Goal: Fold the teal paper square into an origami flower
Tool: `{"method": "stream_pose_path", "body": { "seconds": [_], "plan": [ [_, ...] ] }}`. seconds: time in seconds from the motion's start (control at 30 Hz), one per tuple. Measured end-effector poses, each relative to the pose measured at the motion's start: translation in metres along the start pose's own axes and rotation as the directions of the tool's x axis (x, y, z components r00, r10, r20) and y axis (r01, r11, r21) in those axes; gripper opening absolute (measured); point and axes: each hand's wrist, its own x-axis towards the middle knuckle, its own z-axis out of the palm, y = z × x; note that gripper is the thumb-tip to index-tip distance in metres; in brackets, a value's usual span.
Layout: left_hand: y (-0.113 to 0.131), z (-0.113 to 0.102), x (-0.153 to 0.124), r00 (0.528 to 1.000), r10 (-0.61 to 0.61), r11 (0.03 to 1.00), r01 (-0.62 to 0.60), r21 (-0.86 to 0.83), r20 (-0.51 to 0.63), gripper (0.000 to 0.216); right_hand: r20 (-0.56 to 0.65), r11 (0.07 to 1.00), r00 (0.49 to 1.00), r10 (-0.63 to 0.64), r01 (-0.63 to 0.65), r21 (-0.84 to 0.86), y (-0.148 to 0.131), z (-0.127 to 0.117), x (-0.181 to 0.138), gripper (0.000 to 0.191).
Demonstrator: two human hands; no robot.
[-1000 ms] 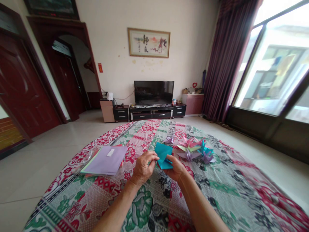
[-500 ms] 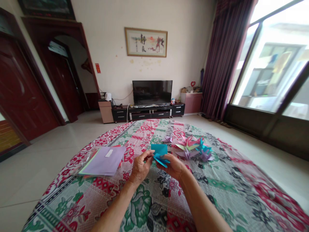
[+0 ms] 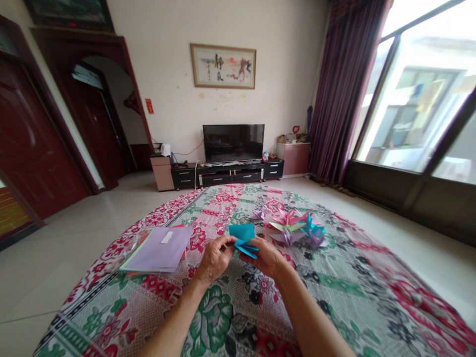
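A partly folded sheet of blue origami paper (image 3: 242,232) is held just above the table, with a flat square part at the back and pointed flaps at the front. My left hand (image 3: 216,258) pinches its left edge between thumb and fingers. From the other side, my right hand (image 3: 266,256) grips the folded flaps; some of its fingers are hidden beneath the paper. To the right lie several folded paper cranes (image 3: 293,225) in pink, green, blue and purple. A single small purple folded piece (image 3: 258,214) sits apart, farther back.
A stack of coloured paper (image 3: 159,250), purple on top with a small white label, lies at the left beside clear plastic wrapping (image 3: 128,248). A floral tablecloth (image 3: 213,317) covers the round table. Beyond it stands a television (image 3: 233,143) on a low black cabinet (image 3: 230,176).
The blue paper's square back part has tilted and shifted slightly left, its fold looking flatter. Both hands keep their hold. The camera view has moved very slightly.
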Motion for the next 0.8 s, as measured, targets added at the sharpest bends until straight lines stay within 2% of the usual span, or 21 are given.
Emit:
{"method": "stream_pose_path", "body": {
  "seconds": [0.17,0.4,0.6,0.8],
  "plan": [
    [-0.006,-0.002,0.001,0.997,-0.08,0.989,0.082,-0.123,0.021,0.029,-0.02,0.997,0.999,-0.028,0.027,-0.068,0.002,0.005,0.0,0.024],
    [-0.013,0.005,0.004,0.989,-0.15,0.975,0.151,-0.164,0.017,0.032,-0.014,0.993,0.997,-0.074,0.072,-0.097,0.004,0.009,0.0,0.036],
    [-0.011,0.007,0.005,0.979,-0.194,0.922,0.202,-0.329,0.057,0.032,-0.039,0.988,0.994,-0.1,0.094,-0.125,0.007,0.01,0.002,0.031],
    [-0.014,0.004,0.005,0.963,-0.264,0.898,0.264,-0.353,0.048,0.032,-0.012,0.983,0.997,-0.077,0.074,-0.167,0.01,0.009,0.005,0.026]
  ]
}}
